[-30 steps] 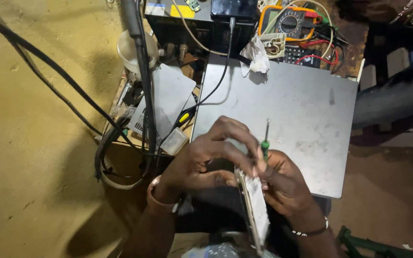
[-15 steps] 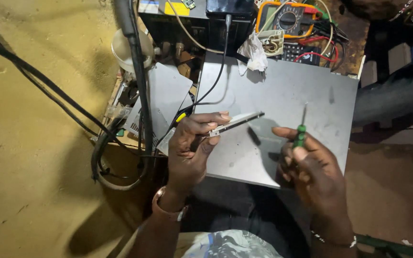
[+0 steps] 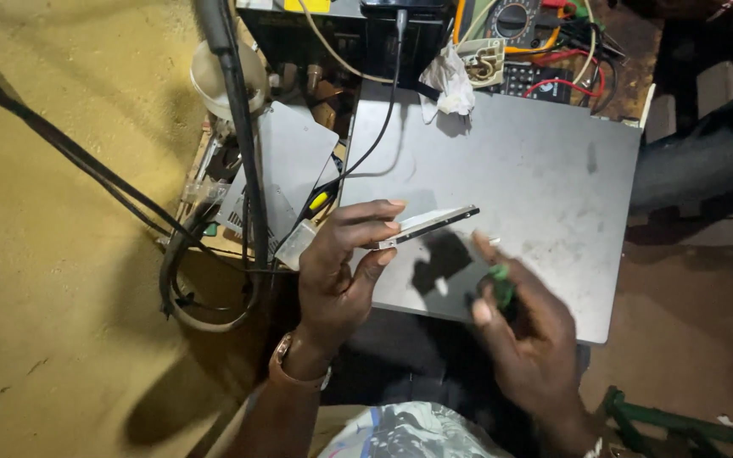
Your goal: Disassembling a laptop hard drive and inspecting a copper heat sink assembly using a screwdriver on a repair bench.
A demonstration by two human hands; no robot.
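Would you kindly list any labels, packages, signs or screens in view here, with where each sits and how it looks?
Multimeter: top edge of the view, orange-rimmed and dark, with a round dial; its screen is not visible.
Yellow label: on the dark box at the top, a small rectangle.
Calculator-like keypad: under red wires at the top, dark with pale keys.
No packages or signs show.

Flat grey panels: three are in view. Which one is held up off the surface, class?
The thin small panel pinched edge-on in the left hand. The large panel and the smaller panel lie flat.
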